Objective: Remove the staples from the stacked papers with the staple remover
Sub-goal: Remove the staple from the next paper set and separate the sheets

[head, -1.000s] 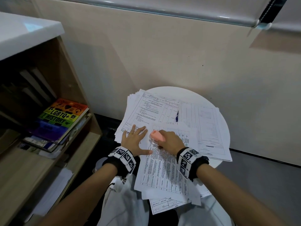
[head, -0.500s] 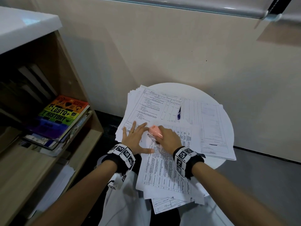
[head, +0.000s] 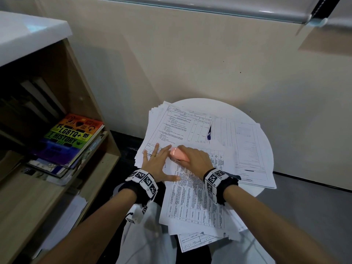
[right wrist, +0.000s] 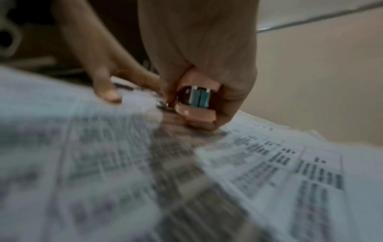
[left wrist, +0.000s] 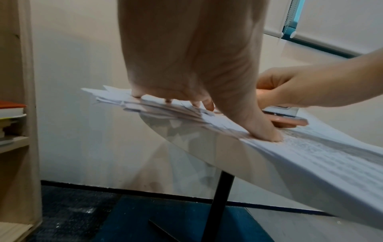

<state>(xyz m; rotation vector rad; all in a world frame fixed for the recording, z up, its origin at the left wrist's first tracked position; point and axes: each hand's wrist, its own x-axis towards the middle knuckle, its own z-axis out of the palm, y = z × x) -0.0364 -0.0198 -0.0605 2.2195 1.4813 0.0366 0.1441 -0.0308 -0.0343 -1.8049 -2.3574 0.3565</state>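
A printed stapled stack of papers (head: 192, 197) lies nearest me on the round white table (head: 202, 104), over other sheets. My right hand (head: 194, 159) grips a pink staple remover (head: 178, 154) and holds its tip down on the stack's top left corner. In the right wrist view the pink staple remover (right wrist: 194, 113) sits inside my curled fingers, its metal end against the paper. My left hand (head: 158, 162) lies flat with spread fingers, pressing the papers just left of the tool; its thumb (left wrist: 267, 132) pushes down on the stack. No staple is visible.
More printed sheets (head: 171, 128) fan out at the table's back left, and a wide form (head: 245, 149) lies on the right. A blue pen (head: 209, 135) pokes out between them. A wooden shelf (head: 57, 168) with a rainbow book (head: 70, 138) stands left. The table's black leg (left wrist: 217, 204) stands below.
My right hand has slid the staple remover a little left and forward, closer to my left fingers. The left hand has stayed pressed flat on the papers.
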